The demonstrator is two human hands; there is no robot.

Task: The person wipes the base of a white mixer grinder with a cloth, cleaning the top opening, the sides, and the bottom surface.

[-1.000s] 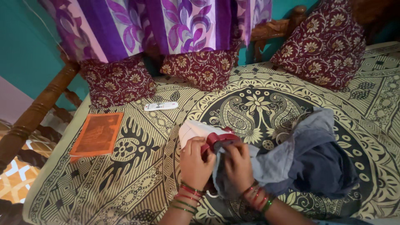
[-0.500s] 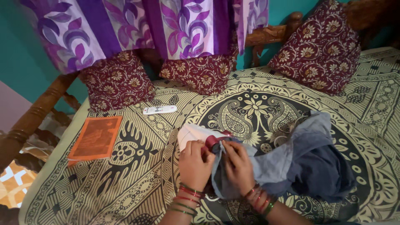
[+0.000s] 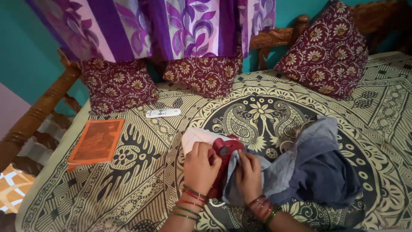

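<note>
My left hand (image 3: 199,165) grips a small red and white hand-held device (image 3: 222,148) that rests on the patterned bedspread (image 3: 141,180). Its white end (image 3: 194,136) sticks out beyond my fingers, and a round dark knob shows on the red part. My right hand (image 3: 249,174) pinches the edge of a blue-grey cloth (image 3: 309,167) right beside the red part. The rest of the cloth lies bunched in a heap to the right. Both wrists wear red and green bangles.
A white remote control (image 3: 163,113) and an orange booklet (image 3: 96,141) lie on the bedspread to the left. Maroon floral cushions (image 3: 118,83) (image 3: 201,75) (image 3: 326,51) line the back under a purple curtain (image 3: 180,25). A wooden rail (image 3: 34,116) runs along the left.
The cloth edge has slid down off the device, so more of the red part and its knob show. My right hand has dropped slightly toward me.
</note>
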